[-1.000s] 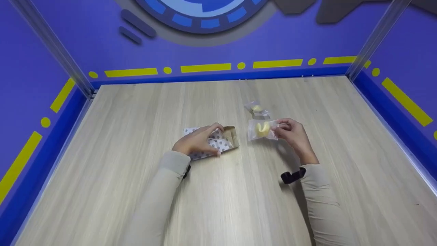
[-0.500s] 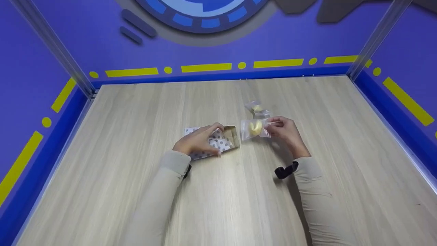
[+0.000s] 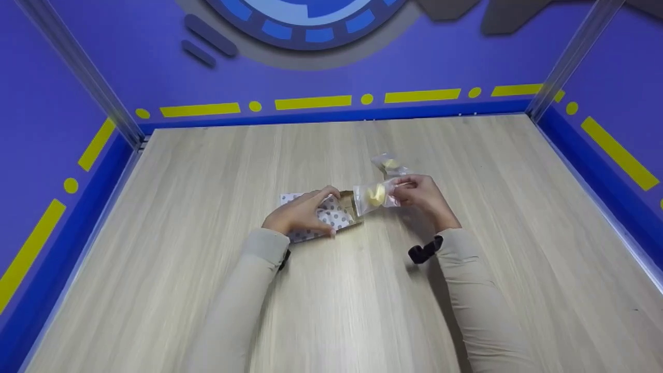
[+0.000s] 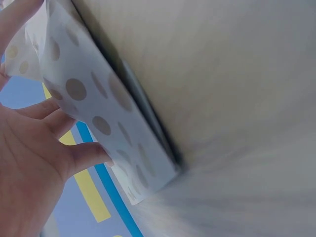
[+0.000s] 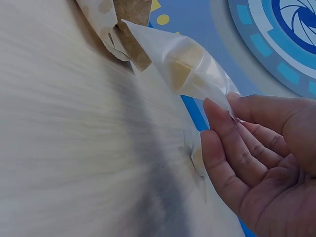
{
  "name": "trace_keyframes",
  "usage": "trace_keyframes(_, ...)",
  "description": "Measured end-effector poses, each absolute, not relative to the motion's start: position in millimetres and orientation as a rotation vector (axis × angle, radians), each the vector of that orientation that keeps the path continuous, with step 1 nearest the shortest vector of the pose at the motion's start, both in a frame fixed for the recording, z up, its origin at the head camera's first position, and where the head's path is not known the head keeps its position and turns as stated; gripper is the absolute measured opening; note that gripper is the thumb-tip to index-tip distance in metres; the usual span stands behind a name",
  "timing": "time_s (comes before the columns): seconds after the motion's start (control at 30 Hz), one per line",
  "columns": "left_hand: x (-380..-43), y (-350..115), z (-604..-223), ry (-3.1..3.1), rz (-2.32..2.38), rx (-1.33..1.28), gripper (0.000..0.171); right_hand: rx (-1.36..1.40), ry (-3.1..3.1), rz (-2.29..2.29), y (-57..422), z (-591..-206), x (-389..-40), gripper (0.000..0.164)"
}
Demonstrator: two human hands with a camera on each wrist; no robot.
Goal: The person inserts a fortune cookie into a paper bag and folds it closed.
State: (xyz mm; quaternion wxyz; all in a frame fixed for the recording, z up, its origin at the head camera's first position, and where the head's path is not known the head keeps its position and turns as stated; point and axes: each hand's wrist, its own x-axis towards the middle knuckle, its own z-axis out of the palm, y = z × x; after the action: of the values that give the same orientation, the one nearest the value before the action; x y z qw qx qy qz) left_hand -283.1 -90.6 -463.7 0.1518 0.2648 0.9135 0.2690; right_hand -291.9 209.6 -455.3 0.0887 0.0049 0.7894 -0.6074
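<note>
In the head view we see the left hand (image 3: 300,213) gripping a dotted box (image 3: 336,218) across its width on the table (image 3: 342,311), and the right hand (image 3: 422,198) pinching one edge of a clear packet (image 3: 363,200) right at the box's brown mouth; whether they touch we cannot tell. A second packet (image 3: 389,164) lies behind. The right wrist view gives us the thumb meeting the fingertips, and the spiral centre of the wall emblem (image 5: 298,19) that the head view crops; the left wrist view, the box's long side, printed with dots.
</note>
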Motion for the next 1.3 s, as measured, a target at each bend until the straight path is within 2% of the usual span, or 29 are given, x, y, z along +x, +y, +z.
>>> trace_keyframes(0.33, -284, -90, -464, 2.62, 0.787, 0.772, 0.075, -0.019, 2.338, -1.743, 199, -453, -296, 0.036)
trace_keyframes(0.77, -284, -90, -463, 2.626, 0.785, 0.784, 0.078, -0.012, 2.337, -1.687, 188, -456, -299, 0.026)
trace_keyframes(1.3, -283, -91, -462, 2.623, 0.755, 0.766, 0.081, -0.06, 2.357, -1.63, 168, -460, -301, 0.025)
